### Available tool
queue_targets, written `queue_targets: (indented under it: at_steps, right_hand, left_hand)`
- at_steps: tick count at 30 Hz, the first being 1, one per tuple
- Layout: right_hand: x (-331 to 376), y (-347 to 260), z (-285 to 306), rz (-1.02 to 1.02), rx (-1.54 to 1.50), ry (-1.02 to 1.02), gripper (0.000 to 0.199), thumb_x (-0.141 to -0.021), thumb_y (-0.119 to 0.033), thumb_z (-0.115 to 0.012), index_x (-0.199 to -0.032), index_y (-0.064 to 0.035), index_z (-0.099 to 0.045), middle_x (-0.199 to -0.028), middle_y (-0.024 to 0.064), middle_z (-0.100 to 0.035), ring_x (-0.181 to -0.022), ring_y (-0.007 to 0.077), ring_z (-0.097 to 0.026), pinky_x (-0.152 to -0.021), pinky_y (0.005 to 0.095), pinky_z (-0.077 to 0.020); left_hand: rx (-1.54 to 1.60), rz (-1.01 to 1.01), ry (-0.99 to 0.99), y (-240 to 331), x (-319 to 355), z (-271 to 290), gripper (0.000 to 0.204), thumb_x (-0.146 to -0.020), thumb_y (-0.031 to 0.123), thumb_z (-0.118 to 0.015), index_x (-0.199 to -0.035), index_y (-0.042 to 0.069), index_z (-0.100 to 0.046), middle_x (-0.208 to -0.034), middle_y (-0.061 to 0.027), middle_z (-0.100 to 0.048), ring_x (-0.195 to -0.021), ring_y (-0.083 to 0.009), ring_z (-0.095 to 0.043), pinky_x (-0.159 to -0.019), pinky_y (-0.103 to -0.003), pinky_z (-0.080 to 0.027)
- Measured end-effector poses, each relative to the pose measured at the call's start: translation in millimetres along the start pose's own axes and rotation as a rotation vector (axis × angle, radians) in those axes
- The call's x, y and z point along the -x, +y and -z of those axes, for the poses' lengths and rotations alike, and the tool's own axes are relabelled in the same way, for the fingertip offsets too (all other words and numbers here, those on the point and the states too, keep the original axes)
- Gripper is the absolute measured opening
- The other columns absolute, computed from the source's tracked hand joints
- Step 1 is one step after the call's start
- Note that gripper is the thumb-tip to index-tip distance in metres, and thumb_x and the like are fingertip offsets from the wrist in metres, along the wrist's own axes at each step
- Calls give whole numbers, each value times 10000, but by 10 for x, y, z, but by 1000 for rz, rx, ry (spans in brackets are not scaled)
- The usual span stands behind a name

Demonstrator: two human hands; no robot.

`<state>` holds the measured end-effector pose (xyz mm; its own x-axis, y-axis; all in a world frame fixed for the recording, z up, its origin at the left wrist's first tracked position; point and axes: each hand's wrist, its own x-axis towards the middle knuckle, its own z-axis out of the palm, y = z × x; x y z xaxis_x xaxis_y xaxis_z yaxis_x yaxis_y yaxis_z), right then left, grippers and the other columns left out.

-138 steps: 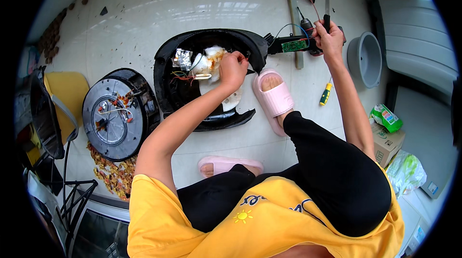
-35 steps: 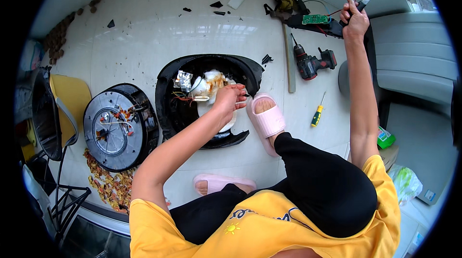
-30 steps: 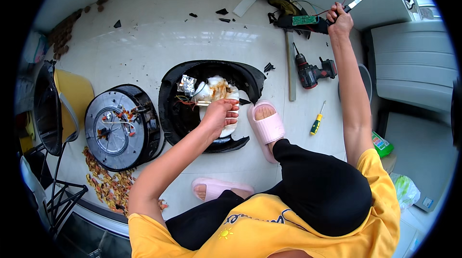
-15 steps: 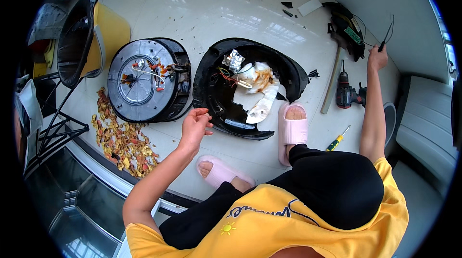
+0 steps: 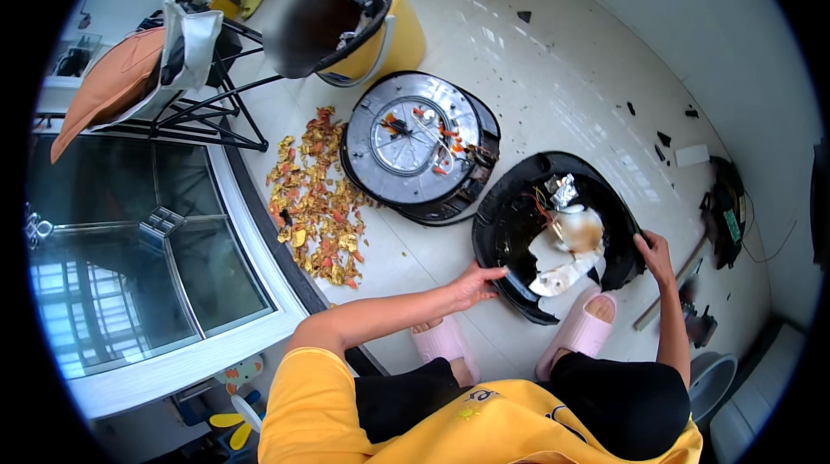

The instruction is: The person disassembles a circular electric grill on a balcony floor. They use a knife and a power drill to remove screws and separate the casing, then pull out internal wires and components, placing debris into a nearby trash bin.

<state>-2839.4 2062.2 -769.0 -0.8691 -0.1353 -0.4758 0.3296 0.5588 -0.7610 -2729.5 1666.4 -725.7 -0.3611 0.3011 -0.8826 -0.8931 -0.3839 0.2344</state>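
Observation:
A broken, rounded black plastic shell (image 5: 494, 248) rests on the floor in front of my feet. Inside it lie torn white insulation (image 5: 566, 275) with brown stains, crumpled foil (image 5: 564, 192) and thin coloured wires. My left hand (image 5: 475, 286) is at the near-left rim, thumb laid over the edge and fingers curled below it. On the right side, my right hand (image 5: 655, 255) grips the shell's edge with the thumb on top. Just beyond, to the left, sits a round grey-black appliance base (image 5: 367, 148) with loose wires and orange connectors on it.
Yellow-brown dried scraps (image 5: 322, 204) cover the floor at left. Behind the base stands a yellow bucket (image 5: 406, 36) with a black liner. A black part with a green circuit board (image 5: 733, 226), a hammer handle (image 5: 653, 313) and a power drill (image 5: 699, 326) lie at right.
My right hand has let go of the thin wired piece at far right and come to the shell's right edge. My left hand has moved onto its near-left rim. The view has swung left.

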Motion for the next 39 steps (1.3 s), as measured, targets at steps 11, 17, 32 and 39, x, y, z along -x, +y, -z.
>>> queue_targets:
  at_steps: [11,17,32,39]
  right_hand:
    - [232,-232,162,65,-236,35,238,-807,-243,-630,-780,-9,-604,-655,-88,-476,-593,21,-394,-522,199,-328]
    - [496,-1113,774,192,-106,129,276,-815,-249,-601,-647,-61,-490,-597,-97,-404,-556,14,-335,-490,200,-260]
    - [-997,-4945,832,629,-160,122,492,-818,-528,-523,-797,-52,-642,-672,-19,-587,-497,25,-421,-445,174,-314]
    - [-975,-4983,620,634,-285,156,491,-837,-501,-499,-993,-49,-609,-858,9,-640,-529,20,-301,-424,154,-242]
  left_hand:
    - [-52,-35,73,219,217,-184,508,-831,160,-600,-1247,196,-311,-1154,-39,-498,-1020,-224,-521,-805,-477,-445]
    - [-93,-86,26,604,846,-628,408,-824,191,-603,-1183,158,-414,-1106,-28,-515,-991,-202,-528,-814,-461,-444]
    - [123,-901,73,2550,2316,-320,170,-819,158,-549,-936,35,-561,-908,-92,-609,-846,-199,-599,-805,-391,-512]
    - [327,-993,142,3393,2416,-151,211,-788,97,-558,-930,-43,-488,-945,-179,-544,-866,-325,-581,-810,-467,-523]
